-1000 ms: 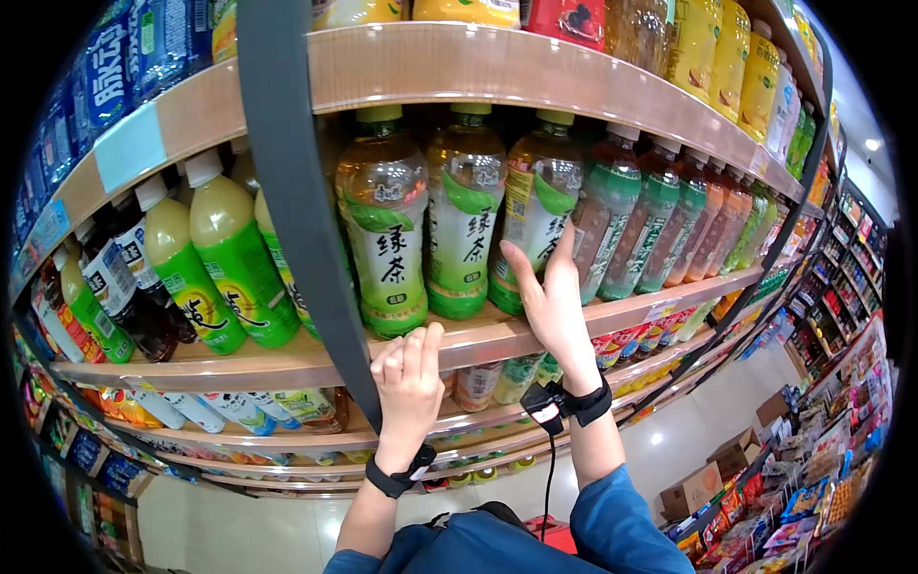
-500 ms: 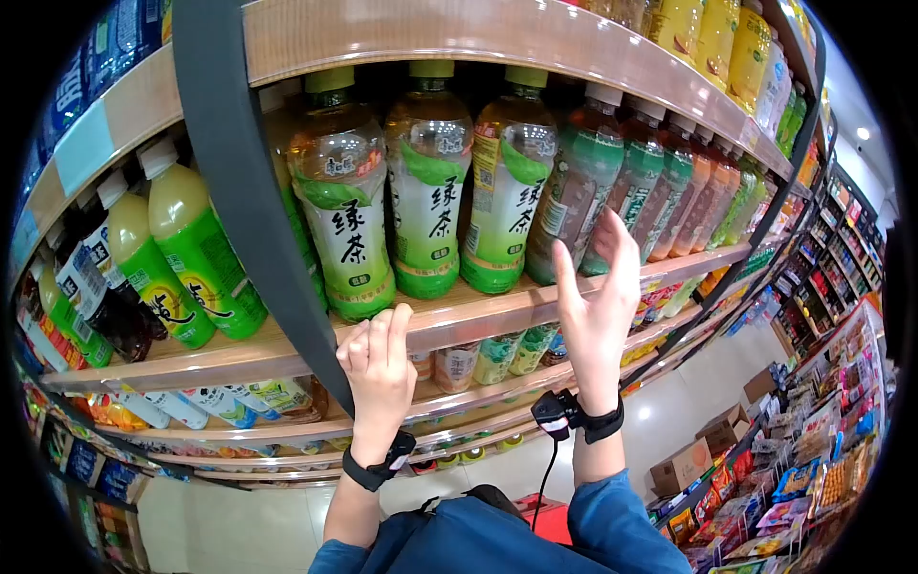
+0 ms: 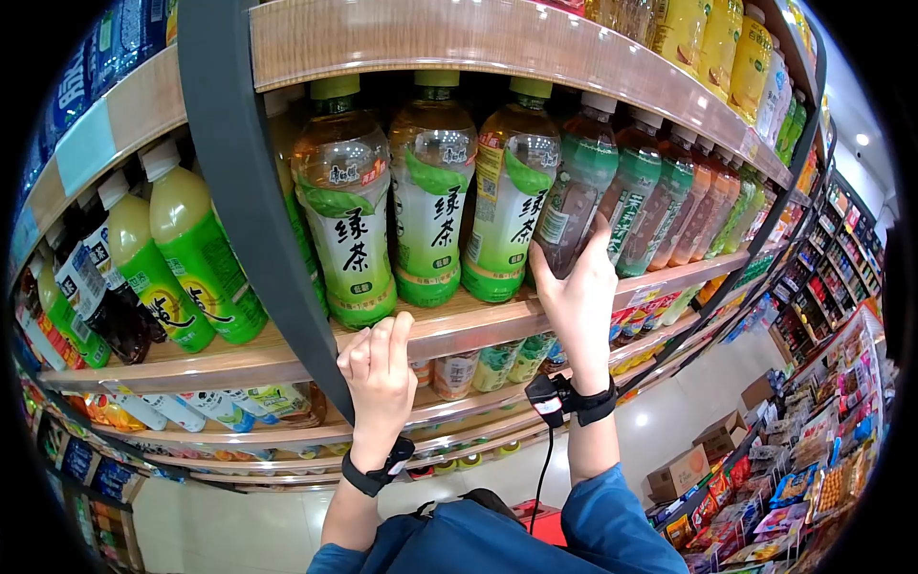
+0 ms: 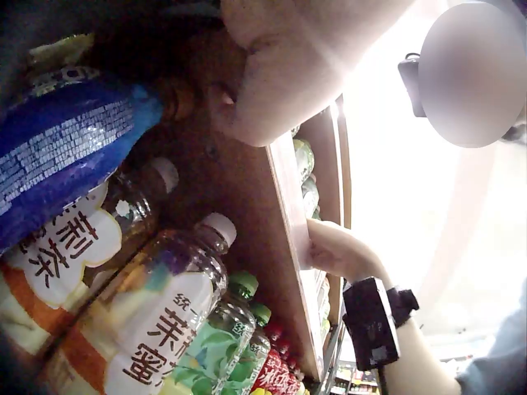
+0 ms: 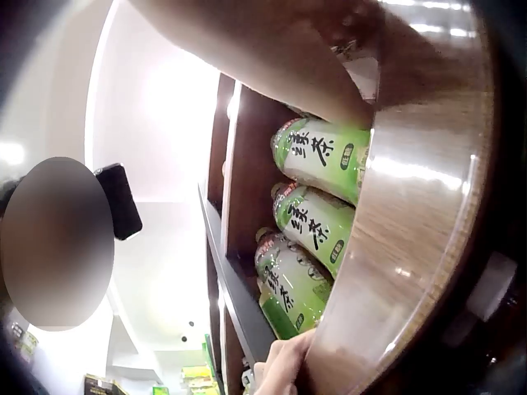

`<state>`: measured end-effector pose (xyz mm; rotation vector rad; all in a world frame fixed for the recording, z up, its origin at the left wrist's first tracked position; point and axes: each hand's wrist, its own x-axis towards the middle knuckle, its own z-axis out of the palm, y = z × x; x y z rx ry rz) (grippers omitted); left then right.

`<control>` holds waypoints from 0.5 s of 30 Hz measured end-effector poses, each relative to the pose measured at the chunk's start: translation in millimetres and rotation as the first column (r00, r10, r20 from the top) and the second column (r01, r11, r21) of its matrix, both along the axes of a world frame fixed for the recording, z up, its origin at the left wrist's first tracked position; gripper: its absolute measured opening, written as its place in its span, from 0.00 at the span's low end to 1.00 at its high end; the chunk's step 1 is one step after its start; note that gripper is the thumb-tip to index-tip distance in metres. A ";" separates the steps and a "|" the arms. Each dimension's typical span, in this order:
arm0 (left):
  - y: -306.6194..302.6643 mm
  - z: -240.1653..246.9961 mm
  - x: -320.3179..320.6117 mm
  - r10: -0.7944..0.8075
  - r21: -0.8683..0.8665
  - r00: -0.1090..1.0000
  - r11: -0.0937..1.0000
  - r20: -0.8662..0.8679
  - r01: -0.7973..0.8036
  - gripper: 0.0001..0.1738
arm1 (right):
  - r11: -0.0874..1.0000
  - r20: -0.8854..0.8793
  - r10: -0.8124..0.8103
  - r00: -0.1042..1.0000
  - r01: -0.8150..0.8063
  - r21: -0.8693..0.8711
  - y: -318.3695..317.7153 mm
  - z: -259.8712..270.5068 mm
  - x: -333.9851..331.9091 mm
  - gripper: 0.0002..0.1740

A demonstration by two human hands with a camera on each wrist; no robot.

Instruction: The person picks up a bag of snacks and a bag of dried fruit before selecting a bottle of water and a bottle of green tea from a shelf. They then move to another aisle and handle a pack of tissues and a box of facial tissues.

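My right hand (image 3: 577, 301) holds a white-capped drink bottle (image 3: 585, 177) with a teal-and-brown wrapper, low down, thumb on its left side and fingers on its right. Left of it on the shelf stand three green tea bottles (image 3: 432, 206) with yellow-green caps, all upright. My left hand (image 3: 378, 368) grips the shelf's front edge (image 3: 454, 330), below the leftmost green tea. From beneath, the left wrist view has that hand (image 4: 288, 74) with its thumb under the board. In the right wrist view, the right hand (image 5: 280, 58) partly hides the bottles behind it.
A dark upright post (image 3: 253, 201) divides the shelf; yellow-green drink bottles (image 3: 206, 244) stand left of it. More teal and orange bottles (image 3: 674, 201) line up to the right. Another shelf board (image 3: 459, 43) overhangs the bottles. Cardboard boxes (image 3: 679, 475) sit on the floor.
My right hand has moved from the third green tea bottle to the teal-wrapped bottle on its right and closed around it. The left hand stays on the shelf edge.
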<state>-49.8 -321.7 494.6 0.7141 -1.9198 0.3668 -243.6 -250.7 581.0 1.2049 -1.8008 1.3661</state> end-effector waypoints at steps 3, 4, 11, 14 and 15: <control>0.2 0.4 -0.7 0.005 -0.008 1.000 1.000 -0.008 -0.005 0.35 | 0.982 0.121 0.191 0.974 -0.189 -0.021 -3.4 -0.1 -7.1 0.37; 0.3 0.0 -0.9 0.002 -0.007 1.000 1.000 -0.017 -0.002 0.35 | 0.974 0.141 0.227 0.964 -0.225 -0.035 -4.6 -1.3 -10.9 0.36; 0.3 0.1 -1.9 0.008 -0.004 1.000 1.000 -0.020 -0.008 0.35 | 0.963 0.142 0.248 0.958 -0.228 -0.145 -9.5 -5.1 -12.5 0.40; -0.4 0.2 -2.0 0.014 -0.017 1.000 1.000 -0.010 -0.014 0.35 | 0.955 0.178 0.251 0.952 -0.214 -0.204 -9.8 -7.2 -9.6 0.41; -1.0 0.3 -1.6 0.002 -0.015 1.000 1.000 -0.006 -0.002 0.35 | 0.953 0.172 0.239 0.956 -0.197 -0.232 -10.4 -7.7 -9.3 0.42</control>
